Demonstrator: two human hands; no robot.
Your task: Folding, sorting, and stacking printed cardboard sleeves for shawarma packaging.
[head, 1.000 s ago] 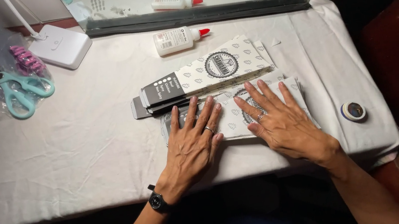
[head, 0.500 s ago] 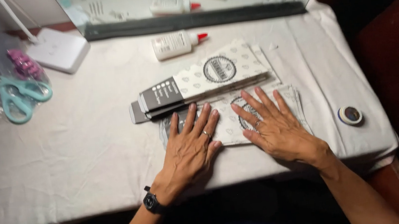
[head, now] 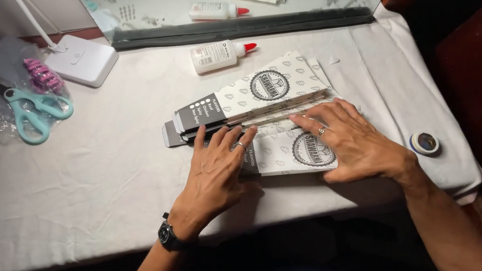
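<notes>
A flat printed paper sleeve [head: 291, 151], white with a round dark emblem, lies on the white tablecloth [head: 77, 184] near the front edge. My left hand [head: 217, 168] presses flat on its left end, fingers spread, a ring on one finger and a black watch at the wrist. My right hand [head: 353, 141] presses flat on its right part, fingers pointing left along the upper fold. Just behind lies a stack of the same sleeves [head: 249, 98] with dark grey ends, touching the one under my hands.
A white glue bottle with a red cap [head: 221, 55] lies behind the stack. Teal scissors [head: 32, 111] and a pink item in a clear bag sit far left, beside a white lamp base [head: 82, 60]. A tape roll [head: 424, 143] rests at the right edge. A mirror stands at the back.
Both hands have slid a little up the sleeve toward the stack, and my right fingers now point left along the fold. The view has shifted slightly.
</notes>
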